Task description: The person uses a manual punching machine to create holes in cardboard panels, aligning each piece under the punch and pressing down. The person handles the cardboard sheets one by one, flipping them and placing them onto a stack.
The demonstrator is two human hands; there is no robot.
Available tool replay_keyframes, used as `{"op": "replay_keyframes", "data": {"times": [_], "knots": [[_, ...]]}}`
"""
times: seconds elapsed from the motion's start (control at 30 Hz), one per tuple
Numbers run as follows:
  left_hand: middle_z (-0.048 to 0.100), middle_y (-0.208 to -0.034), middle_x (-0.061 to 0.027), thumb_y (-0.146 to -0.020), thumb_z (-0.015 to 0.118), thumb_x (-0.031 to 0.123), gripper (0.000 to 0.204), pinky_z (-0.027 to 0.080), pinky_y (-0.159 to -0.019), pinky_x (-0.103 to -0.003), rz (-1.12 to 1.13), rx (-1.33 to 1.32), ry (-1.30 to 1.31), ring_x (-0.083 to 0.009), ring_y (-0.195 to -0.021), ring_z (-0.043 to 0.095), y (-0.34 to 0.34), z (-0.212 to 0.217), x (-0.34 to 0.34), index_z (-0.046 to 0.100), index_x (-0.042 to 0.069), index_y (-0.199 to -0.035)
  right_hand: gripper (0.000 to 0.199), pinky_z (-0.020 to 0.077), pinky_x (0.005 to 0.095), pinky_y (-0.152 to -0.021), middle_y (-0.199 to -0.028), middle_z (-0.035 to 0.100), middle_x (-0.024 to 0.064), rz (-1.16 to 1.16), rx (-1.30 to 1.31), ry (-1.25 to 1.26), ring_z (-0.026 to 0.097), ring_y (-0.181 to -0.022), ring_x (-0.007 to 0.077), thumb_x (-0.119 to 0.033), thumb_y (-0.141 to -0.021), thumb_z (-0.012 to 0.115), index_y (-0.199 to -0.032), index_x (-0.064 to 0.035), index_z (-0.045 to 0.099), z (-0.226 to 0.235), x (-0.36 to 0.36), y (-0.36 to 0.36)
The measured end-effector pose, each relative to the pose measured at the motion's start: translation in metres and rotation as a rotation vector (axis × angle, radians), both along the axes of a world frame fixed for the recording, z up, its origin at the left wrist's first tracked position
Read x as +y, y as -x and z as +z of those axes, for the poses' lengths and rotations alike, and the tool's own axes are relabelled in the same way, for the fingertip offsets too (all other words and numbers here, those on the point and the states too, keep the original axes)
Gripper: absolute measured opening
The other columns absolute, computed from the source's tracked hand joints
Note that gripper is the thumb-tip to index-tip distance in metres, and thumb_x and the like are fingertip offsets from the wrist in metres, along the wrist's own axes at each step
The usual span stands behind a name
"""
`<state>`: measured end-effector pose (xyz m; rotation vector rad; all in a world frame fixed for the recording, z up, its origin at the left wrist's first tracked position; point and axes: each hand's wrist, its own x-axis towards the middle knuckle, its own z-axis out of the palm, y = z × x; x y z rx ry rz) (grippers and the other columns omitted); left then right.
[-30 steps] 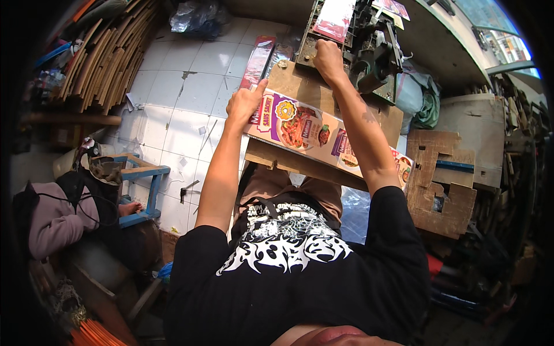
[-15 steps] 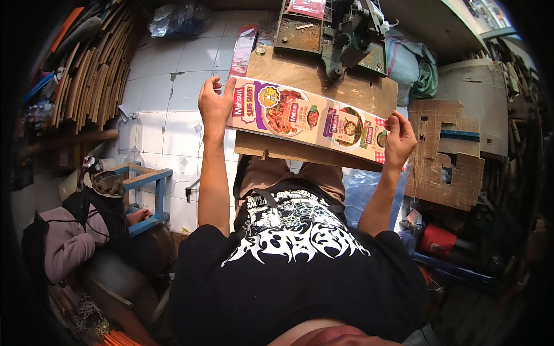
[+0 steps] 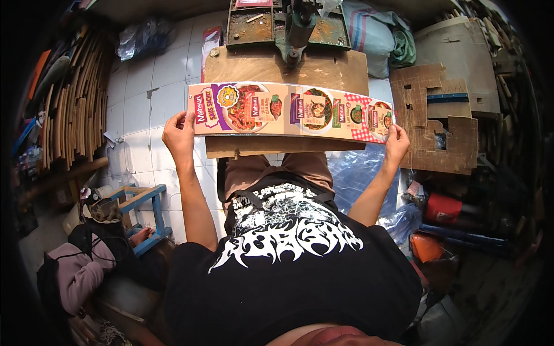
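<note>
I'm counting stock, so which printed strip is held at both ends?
The long peach strip, between left hand and right hand; the red strip beside the wooden board is untouched.

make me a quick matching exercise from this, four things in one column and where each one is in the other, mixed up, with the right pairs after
Things
1. left hand
2. right hand
3. printed panel
4. striped sack

Places
A. to the right of the dark metal tool
B. at the end near the red-and-white checks
C. spanning from hand to hand, across the wooden board
D. at the end near the purple patch

Right pairs: 1-D, 2-B, 3-C, 4-A
</note>
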<state>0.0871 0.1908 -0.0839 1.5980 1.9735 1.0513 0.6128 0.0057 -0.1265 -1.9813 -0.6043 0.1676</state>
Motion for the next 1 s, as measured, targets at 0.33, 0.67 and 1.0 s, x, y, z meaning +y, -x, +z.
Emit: {"op": "replay_keyframes", "data": {"times": [0.33,0.67,1.0], "knots": [[0.068,-0.089,-0.0110,-0.080,0.074,0.017,0.024,0.051,-0.070,-0.031,0.029,-0.058,-0.019,-0.0180,-0.074,0.064,-0.003,-0.001,0.000,0.071,-0.001,-0.097,0.018,0.0467,0.0211,-0.060,-0.080,0.069,0.0057,-0.050,0.075,-0.047,0.060,-0.068,0.0061,-0.010,-0.087,0.067,-0.096,0.0054,0.069,0.014,0.004,0.009],[0.064,-0.106,-0.0176,-0.093,0.058,0.015,0.046,0.057,-0.078,-0.029,-0.313,-1.109,0.224,-0.0195,-0.091,0.068,0.007,0.050,-0.007,0.036,-0.003,-0.129,0.022,0.0520,0.0254,-0.077,-0.091,0.070,0.0148,0.011,0.252,-0.267,0.066,-0.082,0.0153,-0.006,-0.092,0.061,-0.106,0.0109,0.060,0.023,-0.010,-0.003],[0.057,-0.122,-0.0181,-0.090,0.055,0.015,0.059,0.057,-0.086,-0.034,-0.547,-1.196,0.429,-0.0233,-0.105,0.064,0.006,0.077,-0.017,0.030,-0.004,-0.140,0.020,0.0514,0.0255,-0.075,-0.089,0.070,0.0150,-0.048,0.176,-0.198,0.066,-0.081,0.0158,-0.007,-0.092,0.061,-0.104,0.0084,0.061,0.007,-0.030,-0.012]]}}
